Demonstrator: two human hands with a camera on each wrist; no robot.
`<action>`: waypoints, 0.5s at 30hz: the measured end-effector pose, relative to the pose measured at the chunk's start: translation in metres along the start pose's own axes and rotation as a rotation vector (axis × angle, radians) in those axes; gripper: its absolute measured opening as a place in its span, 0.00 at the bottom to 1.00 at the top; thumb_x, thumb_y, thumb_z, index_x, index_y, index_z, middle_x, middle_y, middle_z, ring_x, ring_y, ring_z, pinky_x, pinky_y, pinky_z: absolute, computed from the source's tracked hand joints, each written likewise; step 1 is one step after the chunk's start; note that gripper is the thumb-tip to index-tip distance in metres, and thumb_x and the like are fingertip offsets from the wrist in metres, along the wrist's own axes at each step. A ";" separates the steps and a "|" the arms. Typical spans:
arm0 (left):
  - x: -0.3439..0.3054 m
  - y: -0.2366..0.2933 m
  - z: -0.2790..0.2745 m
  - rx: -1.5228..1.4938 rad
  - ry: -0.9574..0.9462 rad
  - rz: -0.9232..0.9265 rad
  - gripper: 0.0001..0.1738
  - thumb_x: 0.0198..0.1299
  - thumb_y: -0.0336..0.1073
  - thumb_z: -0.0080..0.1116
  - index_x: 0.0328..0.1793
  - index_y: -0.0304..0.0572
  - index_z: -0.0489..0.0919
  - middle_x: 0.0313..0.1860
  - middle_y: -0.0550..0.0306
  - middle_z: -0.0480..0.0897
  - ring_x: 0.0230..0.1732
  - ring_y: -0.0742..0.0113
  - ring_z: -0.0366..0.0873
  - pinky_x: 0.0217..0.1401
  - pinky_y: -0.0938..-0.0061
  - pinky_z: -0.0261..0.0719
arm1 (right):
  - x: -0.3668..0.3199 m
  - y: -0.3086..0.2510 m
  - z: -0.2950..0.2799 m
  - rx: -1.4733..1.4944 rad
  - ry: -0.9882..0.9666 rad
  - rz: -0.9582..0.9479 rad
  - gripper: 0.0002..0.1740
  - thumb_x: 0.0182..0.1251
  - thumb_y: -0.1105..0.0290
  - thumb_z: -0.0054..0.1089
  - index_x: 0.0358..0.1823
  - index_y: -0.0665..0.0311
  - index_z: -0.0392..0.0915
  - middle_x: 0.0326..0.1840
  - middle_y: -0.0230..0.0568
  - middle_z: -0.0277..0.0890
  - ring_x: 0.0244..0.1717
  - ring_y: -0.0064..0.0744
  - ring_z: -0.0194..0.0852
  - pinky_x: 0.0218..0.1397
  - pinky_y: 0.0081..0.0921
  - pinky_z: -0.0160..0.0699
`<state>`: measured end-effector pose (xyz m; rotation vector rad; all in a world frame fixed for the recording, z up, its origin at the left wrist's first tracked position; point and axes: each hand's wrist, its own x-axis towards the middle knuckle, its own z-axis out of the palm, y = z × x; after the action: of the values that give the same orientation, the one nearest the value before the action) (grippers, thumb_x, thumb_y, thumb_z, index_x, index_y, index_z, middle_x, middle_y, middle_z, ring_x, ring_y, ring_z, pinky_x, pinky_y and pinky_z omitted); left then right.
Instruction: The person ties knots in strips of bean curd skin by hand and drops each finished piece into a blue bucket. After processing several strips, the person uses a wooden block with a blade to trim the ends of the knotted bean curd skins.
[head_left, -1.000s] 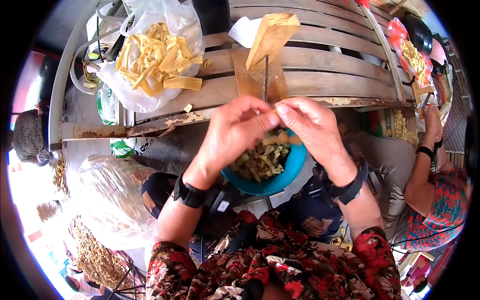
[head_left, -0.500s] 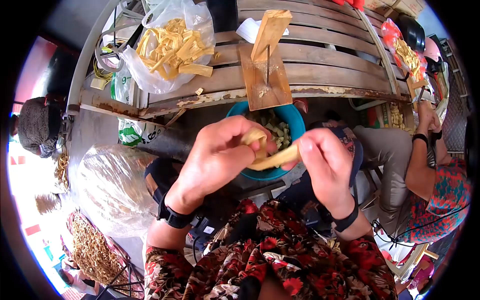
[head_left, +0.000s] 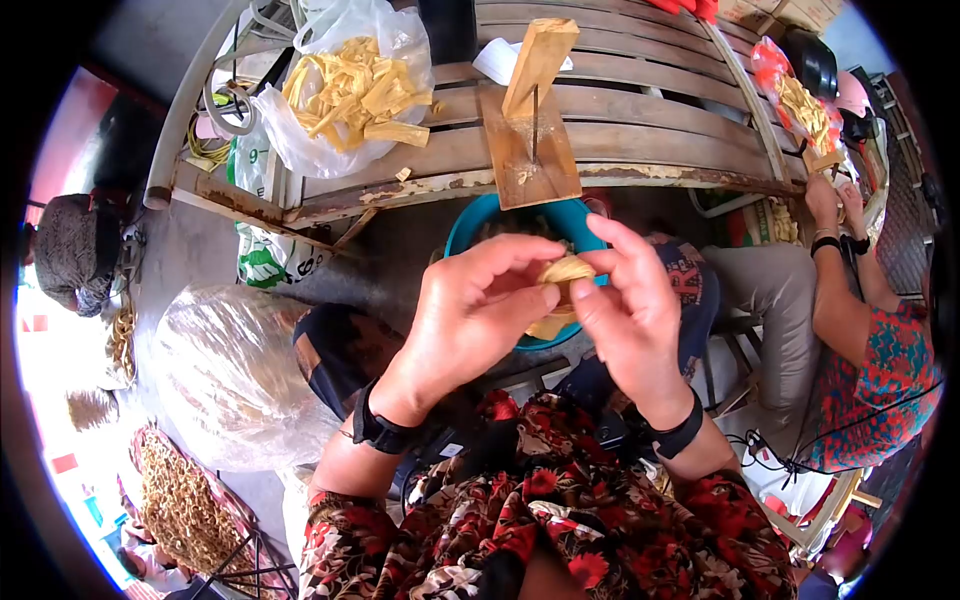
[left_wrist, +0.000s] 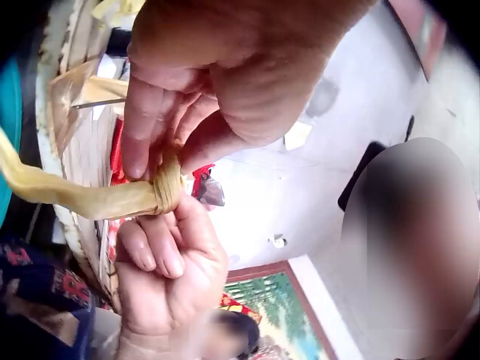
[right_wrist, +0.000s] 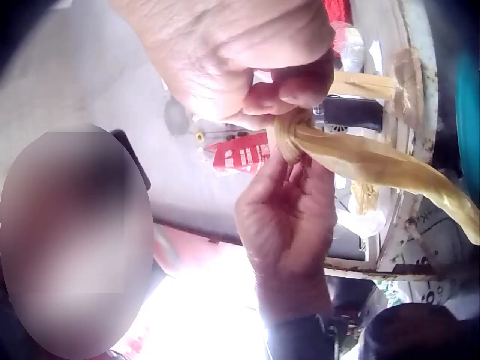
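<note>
Over a turquoise bucket [head_left: 462, 232], both hands hold one yellow fibrous strip [head_left: 567, 270] wound into a small coil at one end. Thumb and fingers of my left hand [head_left: 470, 310] pinch the coil from one side. My right hand [head_left: 635, 325] pinches it from the other, its upper fingers lifted. In the left wrist view the strip's free tail [left_wrist: 82, 199] hangs away from the coil [left_wrist: 168, 184]. The right wrist view shows that tail [right_wrist: 390, 165] as a flat, creased ribbon. The hands largely hide the bucket's contents.
A slatted wooden bench [head_left: 660, 130] with a rusty edge stands ahead, bearing a wooden board [head_left: 540, 180] with a metal rod and block. A plastic bag of yellow strips [head_left: 355, 95] lies left. A plastic-wrapped bundle [head_left: 235, 380] is at left; another person [head_left: 870, 370] sits at right.
A second ago the hands met higher, near the board. Half a second ago they stretched a looped strip between them; now they are closer together on its tight coil.
</note>
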<state>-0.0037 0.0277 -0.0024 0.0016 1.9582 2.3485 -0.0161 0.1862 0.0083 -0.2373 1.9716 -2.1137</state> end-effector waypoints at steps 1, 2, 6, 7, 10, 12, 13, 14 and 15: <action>-0.001 0.002 -0.002 -0.107 -0.014 -0.054 0.12 0.54 0.22 0.58 0.45 0.34 0.76 0.37 0.56 0.81 0.37 0.73 0.79 0.38 0.79 0.78 | 0.001 -0.001 -0.006 0.153 -0.017 0.114 0.26 0.62 0.80 0.51 0.63 0.66 0.60 0.42 0.40 0.75 0.22 0.10 0.65 0.20 0.08 0.60; -0.002 0.003 -0.006 -0.214 -0.027 -0.109 0.13 0.53 0.22 0.58 0.46 0.35 0.76 0.36 0.56 0.81 0.37 0.73 0.79 0.38 0.80 0.78 | 0.002 0.000 -0.013 0.346 -0.075 0.202 0.27 0.61 0.81 0.50 0.63 0.66 0.61 0.43 0.40 0.75 0.19 0.10 0.61 0.18 0.09 0.58; -0.005 -0.008 -0.010 -0.429 -0.008 -0.174 0.13 0.53 0.22 0.58 0.46 0.36 0.74 0.33 0.59 0.79 0.35 0.72 0.78 0.37 0.78 0.77 | -0.002 0.001 -0.016 0.803 -0.307 0.382 0.29 0.59 0.81 0.51 0.64 0.67 0.61 0.42 0.42 0.76 0.13 0.10 0.53 0.14 0.08 0.51; -0.007 -0.011 -0.009 -0.463 -0.012 -0.166 0.13 0.53 0.22 0.58 0.46 0.36 0.74 0.33 0.59 0.79 0.35 0.72 0.78 0.37 0.78 0.77 | -0.001 0.003 -0.019 0.803 -0.350 0.372 0.30 0.59 0.81 0.52 0.65 0.67 0.60 0.42 0.42 0.77 0.13 0.10 0.53 0.14 0.08 0.51; -0.013 -0.007 -0.004 -0.437 -0.127 -0.287 0.11 0.58 0.31 0.56 0.45 0.35 0.74 0.35 0.58 0.79 0.35 0.71 0.78 0.37 0.80 0.75 | -0.001 -0.001 -0.024 0.688 -0.392 0.311 0.31 0.60 0.78 0.56 0.65 0.68 0.58 0.41 0.41 0.77 0.16 0.09 0.58 0.16 0.07 0.52; -0.013 -0.003 -0.008 -0.448 -0.319 -0.416 0.17 0.62 0.42 0.53 0.45 0.32 0.75 0.35 0.56 0.79 0.33 0.70 0.78 0.36 0.80 0.75 | -0.001 -0.002 -0.019 0.431 -0.299 0.142 0.26 0.63 0.77 0.55 0.63 0.67 0.60 0.43 0.39 0.77 0.22 0.08 0.62 0.22 0.07 0.58; -0.012 -0.007 -0.010 -0.519 -0.379 -0.430 0.20 0.62 0.46 0.53 0.43 0.32 0.75 0.31 0.56 0.79 0.28 0.70 0.77 0.34 0.80 0.74 | -0.001 -0.003 -0.017 0.314 -0.256 0.083 0.24 0.64 0.76 0.54 0.61 0.67 0.62 0.42 0.38 0.76 0.23 0.08 0.62 0.23 0.07 0.59; -0.012 -0.003 -0.007 -0.473 -0.316 -0.414 0.20 0.62 0.46 0.53 0.43 0.32 0.75 0.29 0.57 0.78 0.27 0.71 0.76 0.32 0.80 0.73 | -0.001 -0.005 -0.014 0.193 -0.207 0.030 0.21 0.65 0.76 0.54 0.59 0.67 0.63 0.42 0.36 0.76 0.24 0.08 0.62 0.25 0.07 0.60; -0.013 0.002 -0.004 -0.432 -0.254 -0.400 0.20 0.62 0.46 0.53 0.42 0.32 0.74 0.26 0.59 0.77 0.25 0.72 0.75 0.31 0.80 0.73 | -0.001 -0.005 -0.014 0.051 -0.154 -0.026 0.19 0.65 0.75 0.54 0.57 0.67 0.65 0.41 0.35 0.75 0.25 0.08 0.62 0.26 0.07 0.60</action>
<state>0.0086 0.0226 -0.0006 -0.1036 1.1827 2.3060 -0.0191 0.2003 0.0126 -0.4058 1.8345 -2.0909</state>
